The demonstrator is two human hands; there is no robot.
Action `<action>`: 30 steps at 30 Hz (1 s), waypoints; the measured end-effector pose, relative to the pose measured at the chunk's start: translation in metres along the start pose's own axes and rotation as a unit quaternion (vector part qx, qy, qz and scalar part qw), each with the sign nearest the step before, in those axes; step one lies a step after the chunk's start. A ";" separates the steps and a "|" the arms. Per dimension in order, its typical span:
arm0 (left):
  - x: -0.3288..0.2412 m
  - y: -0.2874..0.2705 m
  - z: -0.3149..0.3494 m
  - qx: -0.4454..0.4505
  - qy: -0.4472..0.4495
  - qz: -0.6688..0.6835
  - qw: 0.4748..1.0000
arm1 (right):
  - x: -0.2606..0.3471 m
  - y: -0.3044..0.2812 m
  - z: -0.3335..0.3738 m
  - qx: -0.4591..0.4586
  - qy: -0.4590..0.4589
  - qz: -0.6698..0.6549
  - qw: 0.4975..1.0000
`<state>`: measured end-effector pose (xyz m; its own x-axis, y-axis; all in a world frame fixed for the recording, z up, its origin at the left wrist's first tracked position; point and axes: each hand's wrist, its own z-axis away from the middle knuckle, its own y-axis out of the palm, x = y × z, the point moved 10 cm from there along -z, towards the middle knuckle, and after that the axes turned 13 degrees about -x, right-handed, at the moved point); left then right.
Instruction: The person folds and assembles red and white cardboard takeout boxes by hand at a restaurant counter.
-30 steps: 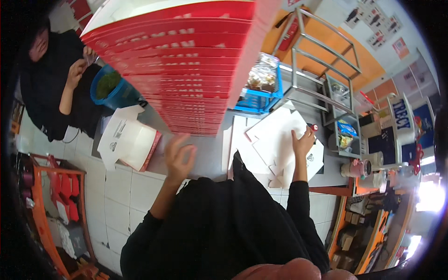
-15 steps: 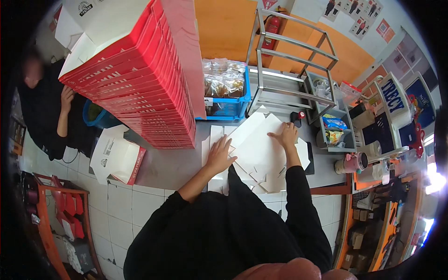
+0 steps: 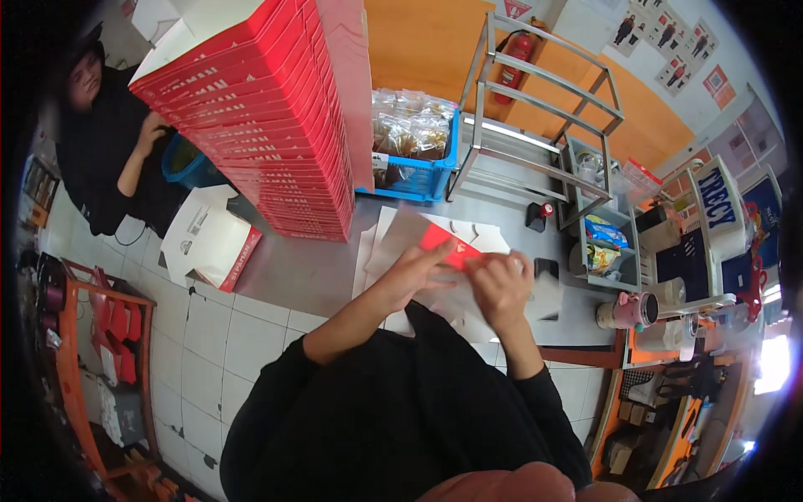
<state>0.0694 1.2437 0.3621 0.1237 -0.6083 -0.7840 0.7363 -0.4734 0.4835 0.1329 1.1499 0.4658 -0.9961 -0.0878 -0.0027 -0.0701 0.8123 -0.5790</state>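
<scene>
Left hand (image 3: 416, 269) and right hand (image 3: 499, 284) now meet over the flat cardboard box blank (image 3: 443, 243), white with a red printed face. You pinch its red panel with the left fingers closed on the sheet, while your right hand clamps the near edge, fingers curled over it. Half a second ago both palms lay spread flat and apart on the blank; they have since drawn together and lifted a flap, so folding appears under way. The blank lies on the steel desk (image 3: 301, 268), atop more white blanks, just right of the tall stack of red boxes (image 3: 268, 117). Behind it stands a blue crate of bagged goods (image 3: 410, 142). At far left, another person (image 3: 109, 142) sits beside a folded white box (image 3: 209, 243).
</scene>
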 end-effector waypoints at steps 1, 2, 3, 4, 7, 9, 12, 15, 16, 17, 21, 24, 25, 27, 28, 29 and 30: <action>-0.006 0.006 0.001 -0.006 0.013 0.054 0.998 | 0.020 -0.006 -0.003 0.033 -0.036 -0.024 0.998; -0.001 -0.003 -0.005 -0.051 0.019 0.001 0.998 | 0.026 -0.020 -0.012 0.034 -0.030 -0.018 0.999; -0.001 -0.008 -0.008 -0.060 0.030 0.013 0.998 | 0.029 -0.033 -0.022 0.033 -0.025 -0.012 0.999; 0.000 -0.012 -0.009 -0.070 0.040 0.025 0.996 | 0.029 -0.043 -0.032 0.032 -0.019 -0.005 0.999; -0.006 -0.013 -0.004 -0.078 0.086 0.055 0.992 | -0.012 -0.066 -0.040 0.030 0.147 0.056 0.987; -0.016 -0.002 0.001 -0.076 0.144 0.064 0.985 | -0.042 -0.070 -0.012 0.038 0.223 0.023 0.974; -0.043 0.022 0.022 -0.084 0.280 0.054 0.955 | -0.043 -0.090 -0.004 -0.068 0.212 -0.054 0.973; -0.047 0.041 0.029 -0.073 0.333 0.089 0.936 | -0.033 -0.088 -0.010 -0.089 0.235 -0.063 0.966; -0.048 0.047 0.035 -0.074 0.346 0.101 0.930 | -0.028 -0.086 -0.012 -0.105 0.213 -0.062 0.969; -0.052 0.054 0.039 -0.062 0.363 0.092 0.925 | -0.021 -0.086 -0.016 -0.116 0.162 -0.072 0.977; -0.059 0.066 0.048 -0.063 0.386 0.027 0.920 | -0.016 -0.079 -0.022 -0.132 0.145 -0.069 0.978; -0.054 0.066 0.045 -0.068 0.375 0.016 0.924 | -0.015 -0.078 -0.031 -0.141 0.142 -0.063 0.978; -0.056 0.067 0.047 -0.055 0.370 0.042 0.927 | -0.016 -0.078 -0.032 -0.146 0.140 -0.067 0.977; -0.060 0.067 0.048 -0.054 0.384 0.038 0.921 | -0.016 -0.079 -0.031 -0.152 0.117 -0.061 0.979; -0.060 0.063 0.046 -0.066 0.403 0.008 0.913 | -0.016 -0.080 -0.030 -0.156 0.106 -0.058 0.980; -0.061 0.060 0.045 -0.078 0.421 -0.023 0.903 | -0.016 -0.081 -0.032 -0.152 0.099 -0.059 0.982; -0.061 0.061 0.042 -0.063 0.416 -0.043 0.906 | -0.014 -0.082 -0.033 -0.148 0.091 -0.059 0.983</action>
<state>0.0789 1.2254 0.4556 0.4828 0.1439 -0.8638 0.8305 -0.3881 0.3995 0.1513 1.1032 0.5404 -0.9710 -0.1087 0.2127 -0.1715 0.9370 -0.3043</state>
